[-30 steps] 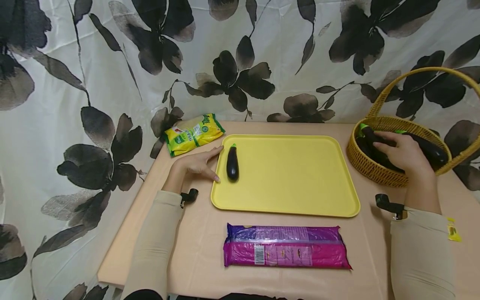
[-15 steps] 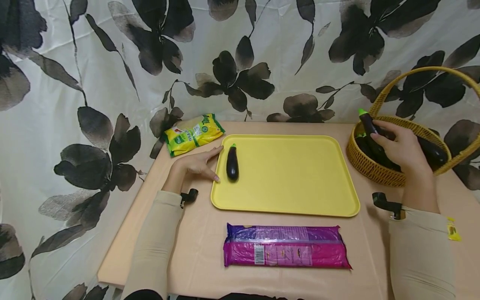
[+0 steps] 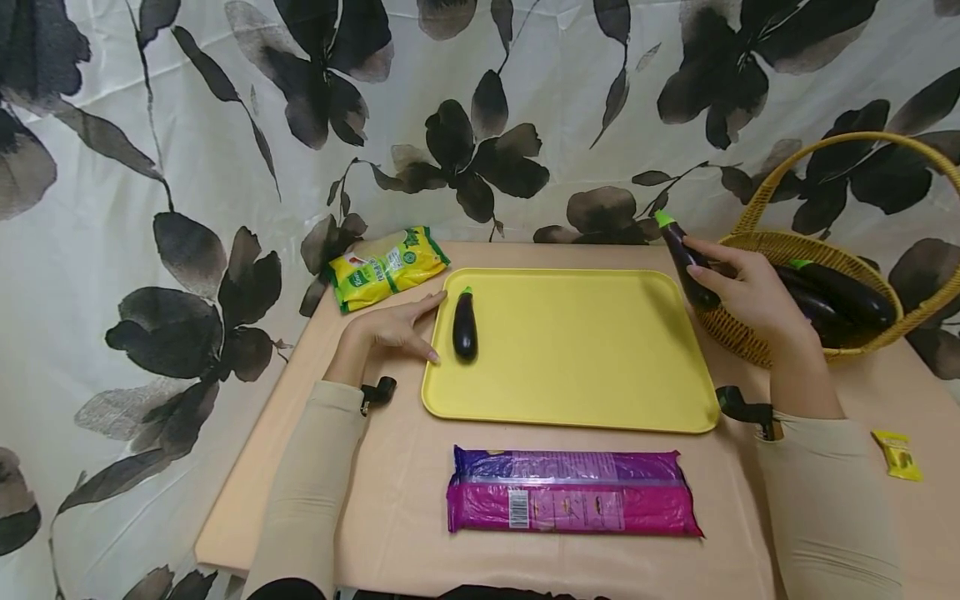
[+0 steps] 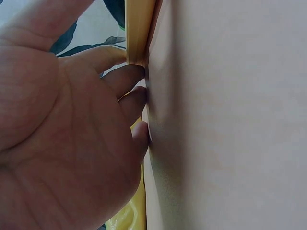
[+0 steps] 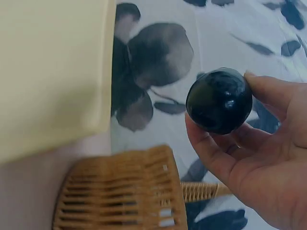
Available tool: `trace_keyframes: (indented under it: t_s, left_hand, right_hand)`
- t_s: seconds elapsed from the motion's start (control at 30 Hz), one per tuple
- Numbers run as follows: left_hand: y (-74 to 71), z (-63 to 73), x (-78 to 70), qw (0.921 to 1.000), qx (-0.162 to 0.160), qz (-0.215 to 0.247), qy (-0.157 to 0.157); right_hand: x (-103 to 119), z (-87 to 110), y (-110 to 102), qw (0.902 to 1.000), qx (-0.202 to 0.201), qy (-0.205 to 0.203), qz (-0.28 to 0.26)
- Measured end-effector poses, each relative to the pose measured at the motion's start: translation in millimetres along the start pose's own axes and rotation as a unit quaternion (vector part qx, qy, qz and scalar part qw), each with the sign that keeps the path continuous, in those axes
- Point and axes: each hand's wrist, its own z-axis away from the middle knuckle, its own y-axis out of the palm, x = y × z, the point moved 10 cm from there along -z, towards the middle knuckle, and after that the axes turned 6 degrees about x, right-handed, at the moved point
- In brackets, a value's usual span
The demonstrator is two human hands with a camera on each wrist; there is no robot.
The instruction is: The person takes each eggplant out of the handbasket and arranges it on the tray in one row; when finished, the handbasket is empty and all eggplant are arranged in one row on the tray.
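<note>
My right hand (image 3: pixel 761 304) grips a dark eggplant (image 3: pixel 681 257) with a green stem, held beside the basket's left side and over the tray's far right corner. In the right wrist view, fingers and thumb wrap the round end of this eggplant (image 5: pixel 219 101). My left hand (image 3: pixel 393 327) touches the left edge of the yellow tray (image 3: pixel 570 350) with relaxed fingers; the left wrist view shows its fingertips (image 4: pixel 139 98) right at the tray's edge, low by the table. One smaller eggplant (image 3: pixel 465 327) lies on the tray near that hand.
A wicker basket (image 3: pixel 738 340) with a tall handle holds more eggplants (image 3: pixel 847 293) at the right. A yellow-green packet (image 3: pixel 388 267) lies behind the left hand, a purple-pink packet (image 3: pixel 570 493) in front of the tray. A small yellow sachet (image 3: pixel 896 455) lies far right.
My right hand has lifted the eggplant out of the basket and moved it left toward the tray. The left hand and the eggplant on the tray have stayed in place.
</note>
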Motion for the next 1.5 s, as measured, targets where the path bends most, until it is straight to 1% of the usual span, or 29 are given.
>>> trace_keyframes:
  t_s: [0.1,0.17,0.3,0.37,0.53,0.63,0.77,0.97,1.1,1.2,1.37,1.5]
  left_hand:
    - [0.1,0.4,-0.1,1.0,-0.001,-0.006,-0.001]
    - [0.0,0.3,0.2,1.0,-0.002,-0.007,-0.002]
    - [0.1,0.0,1.4,1.0,-0.002,-0.001,-0.005]
    - [0.1,0.3,1.8,1.0,-0.001,0.001,-0.007]
    - [-0.2,3.0,-0.3,0.9999,-0.002,0.007,-0.007]
    - [-0.3,4.0,-2.0,0.9999,-0.002,0.01,-0.006]
    - [-0.6,3.7,-1.8,0.9999,-0.004,0.004,-0.008]
    - [-0.9,1.6,-1.0,1.0,-0.001,-0.005,-0.007]
    - [-0.9,0.9,-1.0,1.0,-0.001,-0.003,-0.003]
    - [-0.8,1.0,-1.1,1.0,-0.002,0.005,-0.002]
    - [0.6,1.9,-0.4,1.0,0.001,0.009,-0.003]
    - [1.5,2.6,-0.9,1.0,0.002,0.009,0.001]
  right_hand:
    - [9.6,-3.3,10.8,0.9995,0.019,-0.024,0.005]
    - [14.6,-5.1,18.4,0.9988,0.035,-0.033,0.001]
    - [19.1,-8.3,33.7,0.9976,0.064,-0.024,-0.011]
    - [20.6,-9.2,40.0,0.9971,0.07,-0.017,-0.024]
    - [27.7,-12.1,52.2,0.9949,0.082,-0.014,-0.057]
    - [31.5,-15.2,60.3,0.9923,0.102,-0.01,-0.07]
    - [40.3,-20.6,70.8,0.9892,0.123,-0.02,-0.077]
    - [68.1,-29.5,89.8,0.9858,0.145,-0.074,-0.04]
    - [91.4,-33.0,108.9,0.9787,0.165,-0.122,-0.005]
    - [104.3,-36.4,125.0,0.9717,0.184,-0.148,0.019]
    - [114.1,-43.4,150.0,0.9629,0.216,-0.155,0.048]
    - [118.6,-47.8,166.8,0.9567,0.242,-0.154,0.053]
